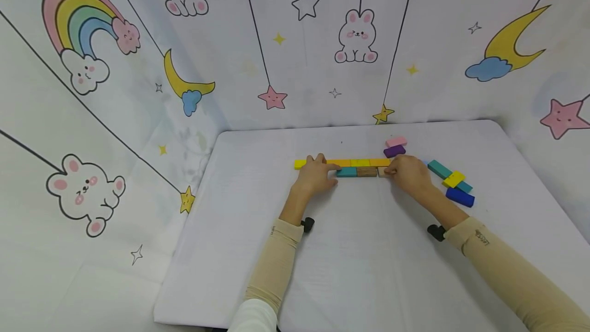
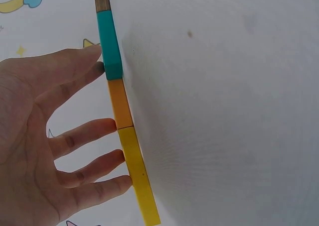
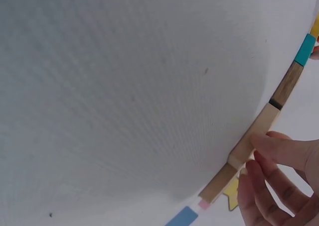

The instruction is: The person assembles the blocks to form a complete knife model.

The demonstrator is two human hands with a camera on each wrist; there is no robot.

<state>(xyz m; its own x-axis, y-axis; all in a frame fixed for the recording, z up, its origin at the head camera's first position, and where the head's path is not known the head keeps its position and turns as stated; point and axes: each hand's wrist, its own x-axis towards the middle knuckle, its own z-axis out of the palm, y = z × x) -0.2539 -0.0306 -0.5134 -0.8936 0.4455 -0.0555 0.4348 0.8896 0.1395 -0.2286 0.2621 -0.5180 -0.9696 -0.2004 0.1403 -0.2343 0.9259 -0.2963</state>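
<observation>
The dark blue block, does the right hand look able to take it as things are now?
Probably not yet: the right hand holds a pale wooden block, though nothing lies on the dark blue block.

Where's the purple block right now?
In the head view, the purple block lies right of centre, just beyond the right hand, beside the pink block.

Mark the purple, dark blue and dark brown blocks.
Purple block (image 1: 394,151), head view: its visible middle.
Dark blue block (image 1: 460,197), head view: its visible middle.
Dark brown block (image 3: 286,84), right wrist view: its visible middle.
</observation>
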